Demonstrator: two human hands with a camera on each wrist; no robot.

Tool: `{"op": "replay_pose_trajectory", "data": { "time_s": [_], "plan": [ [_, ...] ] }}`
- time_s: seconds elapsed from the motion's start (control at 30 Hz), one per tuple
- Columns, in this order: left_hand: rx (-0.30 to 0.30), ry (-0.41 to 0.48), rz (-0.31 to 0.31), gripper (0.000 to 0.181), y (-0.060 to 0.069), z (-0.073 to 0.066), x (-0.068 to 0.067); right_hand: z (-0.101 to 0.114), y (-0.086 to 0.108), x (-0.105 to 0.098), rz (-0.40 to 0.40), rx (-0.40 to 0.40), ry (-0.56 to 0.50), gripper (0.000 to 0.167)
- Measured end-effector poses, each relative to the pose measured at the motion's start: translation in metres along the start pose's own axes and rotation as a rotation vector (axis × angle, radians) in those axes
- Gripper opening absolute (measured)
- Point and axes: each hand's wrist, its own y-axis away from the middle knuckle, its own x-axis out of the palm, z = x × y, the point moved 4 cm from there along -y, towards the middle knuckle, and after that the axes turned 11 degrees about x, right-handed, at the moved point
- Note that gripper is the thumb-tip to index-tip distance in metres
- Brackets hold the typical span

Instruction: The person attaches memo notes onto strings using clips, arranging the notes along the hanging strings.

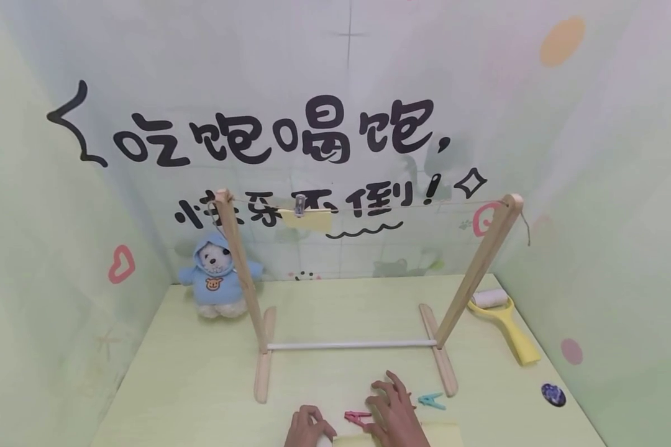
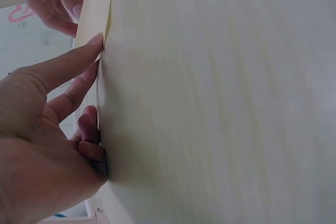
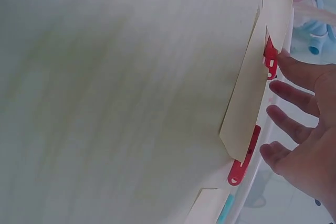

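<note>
Head view, right hand [image 1: 396, 411], clip [image 1: 357, 417] alongside (pink)

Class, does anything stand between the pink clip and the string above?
Yes: in the head view, the white rod crosses low between the pink clip and the string. Lifting the clip over it should probably suffice. A note hangs on the string's left part; its right part looks bare.
</note>
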Motion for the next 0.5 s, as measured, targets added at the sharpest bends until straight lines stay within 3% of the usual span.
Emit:
{"op": "replay_pose_trajectory", "data": {
  "time_s": [0.3,0.5],
  "plan": [
    [0.013,0.002,-0.031,0.025,0.002,-0.001,0.002,-0.007,0.006,0.010,-0.120,-0.127,-0.068,0.035],
    [0.077,-0.032,-0.124,0.025,0.003,0.000,0.003,-0.008,0.003,0.011,-0.162,-0.180,-0.176,0.022]
  ]
}}
